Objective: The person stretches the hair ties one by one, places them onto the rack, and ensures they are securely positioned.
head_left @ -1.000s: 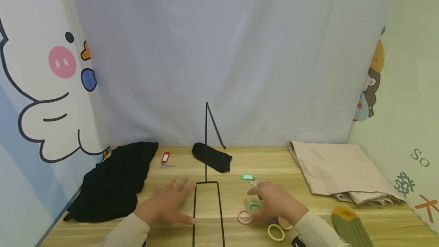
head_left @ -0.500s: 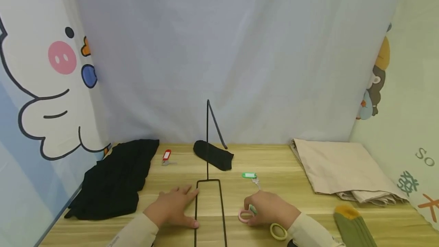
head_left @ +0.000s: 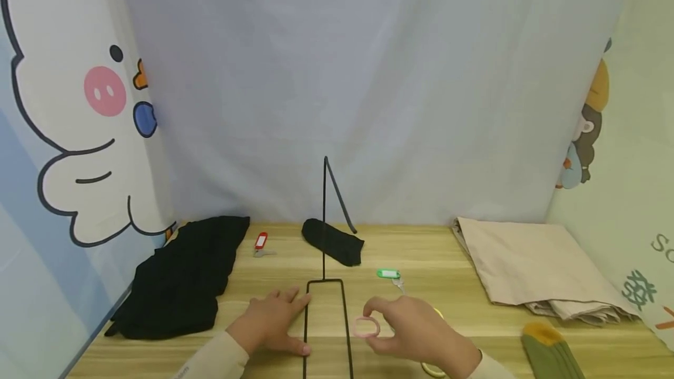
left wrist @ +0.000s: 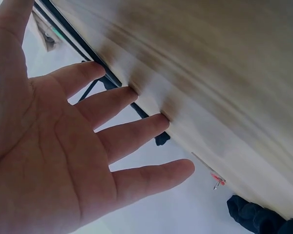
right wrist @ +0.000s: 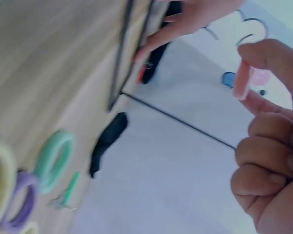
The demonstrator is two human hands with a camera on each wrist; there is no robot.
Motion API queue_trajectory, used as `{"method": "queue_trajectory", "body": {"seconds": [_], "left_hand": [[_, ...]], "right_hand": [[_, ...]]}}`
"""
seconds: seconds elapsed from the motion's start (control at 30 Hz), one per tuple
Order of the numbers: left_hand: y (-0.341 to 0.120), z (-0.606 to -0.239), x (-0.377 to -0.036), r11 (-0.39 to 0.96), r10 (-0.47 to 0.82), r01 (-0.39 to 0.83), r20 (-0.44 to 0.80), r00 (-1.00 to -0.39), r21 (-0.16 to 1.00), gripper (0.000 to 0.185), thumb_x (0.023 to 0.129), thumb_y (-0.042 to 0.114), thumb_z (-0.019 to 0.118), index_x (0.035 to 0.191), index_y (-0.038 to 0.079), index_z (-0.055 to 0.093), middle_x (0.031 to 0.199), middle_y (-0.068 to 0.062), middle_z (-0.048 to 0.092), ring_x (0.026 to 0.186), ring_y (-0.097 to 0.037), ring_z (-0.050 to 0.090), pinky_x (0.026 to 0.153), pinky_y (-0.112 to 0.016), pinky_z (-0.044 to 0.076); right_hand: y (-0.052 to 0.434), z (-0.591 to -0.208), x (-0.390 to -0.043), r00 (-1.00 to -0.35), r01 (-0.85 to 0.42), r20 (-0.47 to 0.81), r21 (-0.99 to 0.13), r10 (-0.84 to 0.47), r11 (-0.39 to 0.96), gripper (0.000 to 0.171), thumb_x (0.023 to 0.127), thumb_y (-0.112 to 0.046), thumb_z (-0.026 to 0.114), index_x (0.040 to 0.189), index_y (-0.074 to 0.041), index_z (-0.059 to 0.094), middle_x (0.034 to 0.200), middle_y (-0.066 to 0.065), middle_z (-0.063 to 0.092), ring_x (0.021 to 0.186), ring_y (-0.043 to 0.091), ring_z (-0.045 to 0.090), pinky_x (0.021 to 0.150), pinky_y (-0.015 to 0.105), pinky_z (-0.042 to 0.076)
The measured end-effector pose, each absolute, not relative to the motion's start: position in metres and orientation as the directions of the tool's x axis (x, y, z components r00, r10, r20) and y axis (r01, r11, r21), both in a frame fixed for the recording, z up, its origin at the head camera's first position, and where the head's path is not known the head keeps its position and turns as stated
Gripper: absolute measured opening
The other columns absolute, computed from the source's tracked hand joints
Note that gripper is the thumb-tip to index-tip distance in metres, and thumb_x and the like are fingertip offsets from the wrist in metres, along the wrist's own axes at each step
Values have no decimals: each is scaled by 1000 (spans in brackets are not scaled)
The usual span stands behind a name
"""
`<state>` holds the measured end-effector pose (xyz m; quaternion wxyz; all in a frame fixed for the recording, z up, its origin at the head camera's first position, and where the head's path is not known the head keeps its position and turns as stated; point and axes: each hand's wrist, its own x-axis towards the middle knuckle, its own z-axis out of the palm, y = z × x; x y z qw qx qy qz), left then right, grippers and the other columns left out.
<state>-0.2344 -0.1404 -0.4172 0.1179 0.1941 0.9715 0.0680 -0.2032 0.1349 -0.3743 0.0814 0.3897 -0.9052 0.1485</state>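
My right hand (head_left: 416, 332) pinches a pink hair tie (right wrist: 241, 82), a thick soft ring, between thumb and index finger. It is lifted above the table, just right of the base of a black wire stand (head_left: 324, 221). The other fingers of that hand are curled into the palm in the right wrist view. My left hand (head_left: 271, 320) has its fingers spread, thumb and fingertips at the left rod of the base. Below the right hand lie a green hair tie (right wrist: 42, 168), a purple hair tie (right wrist: 33, 195) and a yellow hair tie (head_left: 433, 372), mostly hidden in the head view.
Behind the stand lies a black sock (head_left: 337, 244). A red-tagged key (head_left: 261, 241) and a green-tagged key (head_left: 388, 274) flank it. Black cloth (head_left: 179, 279) is at left, folded beige cloth (head_left: 532, 262) at right, and a green sock (head_left: 550, 352) at front right.
My right hand has come down to the hair ties, taken the pink one, and lifted it left toward the stand. My left hand has moved slightly, staying by the base.
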Motion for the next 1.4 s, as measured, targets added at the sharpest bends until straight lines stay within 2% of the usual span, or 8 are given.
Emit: {"method": "queue_trajectory", "body": {"seconds": [0.13, 0.33, 0.57, 0.7, 0.77, 0.9, 1.1, 1.4], "left_hand": [[-140, -418, -234, 917, 390, 357, -210, -897, 178, 98, 61, 71, 66, 141, 22, 39, 146, -13, 37, 128, -45, 36, 84, -72, 33], [-139, -414, -233, 920, 384, 350, -226, -895, 178, 96, 63, 70, 66, 141, 22, 39, 147, -12, 36, 129, -46, 35, 85, -73, 32], [-136, -408, -230, 926, 371, 340, -226, -901, 163, 97, 62, 69, 67, 141, 21, 39, 147, -12, 36, 129, -46, 35, 85, -72, 33], [-135, -408, -230, 930, 365, 338, -230, -902, 146, 97, 62, 70, 67, 141, 22, 39, 147, -12, 36, 129, -45, 36, 85, -71, 34], [-134, -408, -230, 930, 364, 339, -231, -903, 140, 96, 63, 70, 67, 141, 22, 39, 147, -11, 37, 129, -45, 37, 85, -70, 35], [-133, -406, -229, 931, 362, 338, -227, -904, 138, 95, 62, 69, 68, 140, 22, 41, 146, -11, 38, 128, -44, 39, 84, -69, 37], [-133, -403, -229, 934, 354, 330, -236, -905, 138, 94, 63, 67, 70, 140, 22, 41, 146, -11, 38, 128, -44, 39, 84, -69, 37], [-134, -408, -232, 935, 349, 317, -258, -901, 156, 93, 63, 66, 70, 140, 23, 40, 146, -11, 37, 127, -43, 39, 84, -68, 37]], "right_hand": [[128, -360, -189, -534, -817, 530, -123, -659, 564, 27, 77, -32, 72, 99, -22, 58, 53, -19, 21, 48, -10, 10, 42, 7, 13], [113, -330, -174, -196, -913, 824, 44, -531, 406, 24, 89, -34, 55, 93, -11, 61, 47, -13, 34, 46, -7, 16, 44, 3, 15], [92, -281, -163, 169, -926, 937, 257, -307, 276, 18, 86, -14, 58, 78, 2, 60, 53, -8, 48, 45, -4, 17, 46, 3, 16], [86, -262, -165, 247, -895, 940, 315, -235, 317, 17, 84, -11, 59, 79, 5, 56, 54, -5, 55, 43, -5, 15, 46, 3, 14], [83, -256, -167, 244, -883, 948, 305, -205, 358, 18, 83, -12, 60, 79, 5, 57, 54, -5, 54, 42, -4, 16, 45, 3, 13], [80, -250, -177, 198, -857, 966, 253, -166, 448, 22, 83, -17, 62, 81, 5, 59, 47, -9, 33, 41, -3, 16, 42, 7, 13], [76, -254, -213, -10, -764, 974, 139, -227, 630, 33, 86, -33, 56, 95, -1, 60, 46, -8, 25, 40, 0, 13, 37, 13, 11], [70, -276, -257, -242, -644, 937, 39, -252, 764, 45, 71, -30, 74, 103, -5, 56, 43, -6, 27, 36, 2, 13, 35, 17, 14]]}}
